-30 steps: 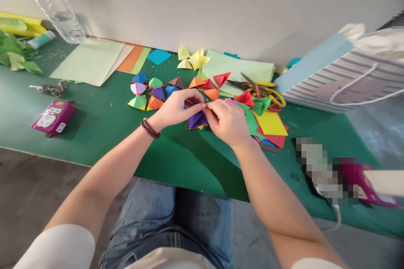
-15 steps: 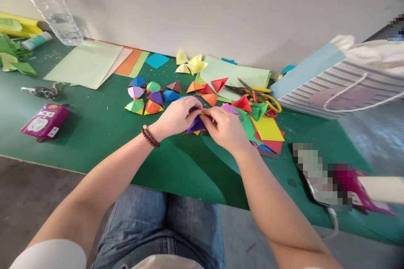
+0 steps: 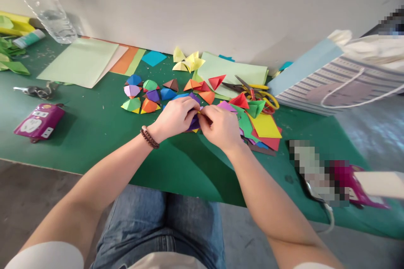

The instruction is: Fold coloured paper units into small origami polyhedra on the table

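My left hand and my right hand meet above the green table, fingertips pinched together. Between them is a small bit of yellow folded paper, mostly hidden by the fingers. Just below the fingertips shows a purple folded paper; whether it is held or lies on the table I cannot tell. Left of my hands sit several folded paper pieces, among them an orange one and a green one. Behind my fingers lie more, including an orange piece and a red piece.
Scissors lie behind a stack of coloured paper with a yellow sheet on top. A striped paper bag, a phone and a purple packet stand around. A bottle and pale green sheets are at back left.
The view has shifted slightly, so the table things appear a little farther left. My hands stay pinched together in nearly the same place; the right hand has turned slightly.
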